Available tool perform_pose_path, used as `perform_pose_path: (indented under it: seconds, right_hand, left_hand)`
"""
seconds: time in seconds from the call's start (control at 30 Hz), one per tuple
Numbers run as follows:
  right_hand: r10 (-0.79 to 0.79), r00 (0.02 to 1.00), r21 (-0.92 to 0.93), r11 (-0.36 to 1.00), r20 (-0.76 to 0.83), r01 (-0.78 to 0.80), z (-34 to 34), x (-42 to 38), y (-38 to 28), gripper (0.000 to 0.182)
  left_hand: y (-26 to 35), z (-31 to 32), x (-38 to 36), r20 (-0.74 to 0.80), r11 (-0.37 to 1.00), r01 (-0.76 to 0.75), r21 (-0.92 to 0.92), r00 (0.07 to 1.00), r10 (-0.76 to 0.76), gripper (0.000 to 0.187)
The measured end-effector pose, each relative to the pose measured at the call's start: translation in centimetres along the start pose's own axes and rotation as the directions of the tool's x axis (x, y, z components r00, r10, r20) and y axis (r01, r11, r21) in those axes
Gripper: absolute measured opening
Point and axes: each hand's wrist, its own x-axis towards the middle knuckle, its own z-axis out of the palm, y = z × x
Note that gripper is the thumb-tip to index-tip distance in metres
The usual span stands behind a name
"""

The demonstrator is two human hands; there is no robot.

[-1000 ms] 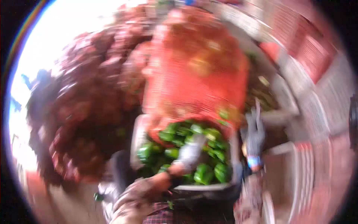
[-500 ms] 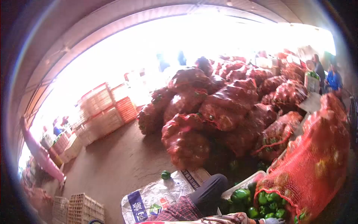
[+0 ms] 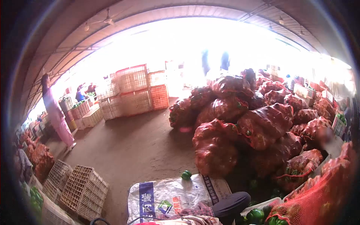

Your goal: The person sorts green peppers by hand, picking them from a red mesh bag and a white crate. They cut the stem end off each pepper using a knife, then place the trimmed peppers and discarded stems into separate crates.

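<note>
Neither of my hands shows now. Near the bottom edge lie my dark trouser leg and plaid clothing. A white printed sack (image 3: 172,198) is spread on the floor in front of me, with one green pepper (image 3: 186,174) on its far edge. To the right, a red mesh bag (image 3: 318,198) leans with its open mouth toward more green peppers (image 3: 255,216), which sit by the rim of a pale container (image 3: 275,201).
Full red mesh sacks (image 3: 215,148) are heaped ahead and to the right. Stacked crates (image 3: 131,90) stand farther back, and more plastic crates (image 3: 84,191) are at lower left. A person in pink (image 3: 56,112) stands at left; others appear in the distance.
The view has swung right to left, so the sacks and crates sit farther right in it. The gloved hand seen at the bottom right has left the view.
</note>
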Motion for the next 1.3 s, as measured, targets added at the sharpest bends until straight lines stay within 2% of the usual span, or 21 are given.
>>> perform_pose_path:
  seconds: [0.13,0.2,0.27,0.33,0.37,0.43,0.47,0.5,0.57,0.63,0.7,0.8,0.83,0.87,0.9,0.93,0.97,1.0,1.07,1.17,1.3]
  right_hand:
    - [0.032,0.999,-0.009,0.999,0.019,-0.032,1.1,0.2,-0.4,0.050]
    - [0.054,0.999,-0.001,0.999,0.008,-0.054,1.2,0.2,-0.2,0.051]
    - [0.083,0.997,0.029,0.996,-0.012,-0.082,1.0,0.4,0.8,0.052]
    - [0.192,0.978,0.114,0.977,-0.086,-0.182,-0.7,-0.8,3.1,0.053]
    - [0.269,0.952,0.181,0.953,-0.145,-0.242,-1.9,-2.0,4.5,0.054]
    - [0.436,0.867,0.365,0.868,-0.240,-0.336,-3.8,-4.5,7.2,0.055]
    - [0.514,0.809,0.442,0.819,-0.285,-0.365,-4.4,-5.8,8.0,0.055]
    - [0.561,0.761,0.514,0.781,-0.325,-0.355,-4.7,-6.6,9.5,0.056]
    - [0.543,0.682,0.520,0.810,-0.489,-0.272,-5.0,-6.6,12.1,0.057]
    - [0.355,0.614,0.282,0.935,-0.705,-0.217,-5.2,-5.8,13.6,0.057]
    - [0.332,0.641,0.137,0.932,-0.692,-0.335,-6.2,-5.7,12.7,0.056]
    - [0.444,0.706,-0.316,0.671,-0.552,-0.670,-8.2,-4.2,5.2,0.049]
    - [0.076,0.772,-0.174,0.956,-0.631,-0.236,-7.8,-2.8,5.6,0.050]
    - [-0.051,0.826,-0.309,0.939,-0.561,-0.152,-8.3,-3.0,7.5,0.063]
    - [0.022,0.806,0.047,0.999,-0.591,0.007,-7.6,-2.4,11.6,0.059]
    - [-0.619,0.717,-0.747,0.631,-0.322,0.210,-8.7,-0.9,15.2,0.054]
    - [-0.223,0.898,-0.563,0.826,-0.380,-0.033,-5.5,-1.8,3.6,0.049]
    - [-0.087,0.923,-0.423,0.902,-0.376,-0.088,-4.9,-2.4,1.4,0.049]
    - [-0.009,0.943,-0.287,0.953,-0.332,-0.092,-4.0,-1.3,2.0,0.049]
    - [0.028,0.968,-0.210,0.974,-0.248,-0.082,-2.0,0.1,0.9,0.048]
    - [0.037,0.984,-0.154,0.986,-0.174,-0.065,-0.3,0.8,-0.3,0.047]
  left_hand:
    - [-2.1,-0.8,1.6,-0.077,0.982,0.171,-0.082,0.981,-0.178,0.022]
    - [0.0,-3.1,2.0,0.039,0.897,0.376,-0.233,0.925,-0.378,0.021]
    - [-5.7,-1.7,3.5,-0.057,0.888,-0.110,-0.447,0.994,0.095,0.022]
    - [-6.1,-2.4,4.5,0.151,0.568,0.363,-0.739,0.910,-0.385,0.028]
    - [-5.5,-3.2,4.0,-0.105,0.721,-0.014,-0.693,0.991,-0.082,0.027]
    - [-7.5,-4.2,4.6,0.270,0.466,0.429,-0.774,0.889,-0.369,0.026]
    - [-4.6,-5.7,4.7,0.360,0.394,0.518,-0.760,0.839,-0.408,0.031]
    - [-4.4,-4.2,4.0,0.373,0.076,0.477,-0.875,0.766,-0.523,0.034]
    - [-5.5,-4.5,4.6,0.555,-0.061,0.595,-0.801,0.700,-0.450,0.039]
    - [-4.8,-4.6,4.1,0.489,0.046,0.560,-0.827,0.758,-0.431,0.042]
    - [-4.2,-4.7,3.9,0.456,0.148,0.537,-0.831,0.808,-0.372,0.045]
    - [-5.2,-4.7,3.8,0.381,0.324,0.510,-0.797,0.841,-0.385,0.044]
    - [-5.8,-4.6,3.5,0.323,0.413,0.492,-0.766,0.851,-0.413,0.040]
    - [-7.0,-4.4,3.2,0.254,0.567,0.383,-0.729,0.921,-0.295,0.031]
    - [-6.5,-4.9,2.8,0.245,0.589,0.347,-0.730,0.937,-0.248,0.027]
    - [-7.8,-2.7,2.6,0.180,0.497,0.225,-0.838,0.974,-0.136,0.025]
    - [-8.3,-0.8,2.3,0.072,0.666,0.124,-0.736,0.992,-0.106,0.023]
    - [-8.9,1.1,2.1,-0.038,0.807,0.038,-0.589,0.997,-0.074,0.020]
    - [-1.9,-3.1,0.8,0.034,0.860,0.202,-0.469,0.977,-0.211,0.024]
    - [-1.8,-4.5,0.9,-0.013,0.988,0.076,-0.132,0.997,-0.079,0.024]
    - [0.0,-5.5,1.0,0.078,0.969,0.142,-0.201,0.989,-0.128,0.023]
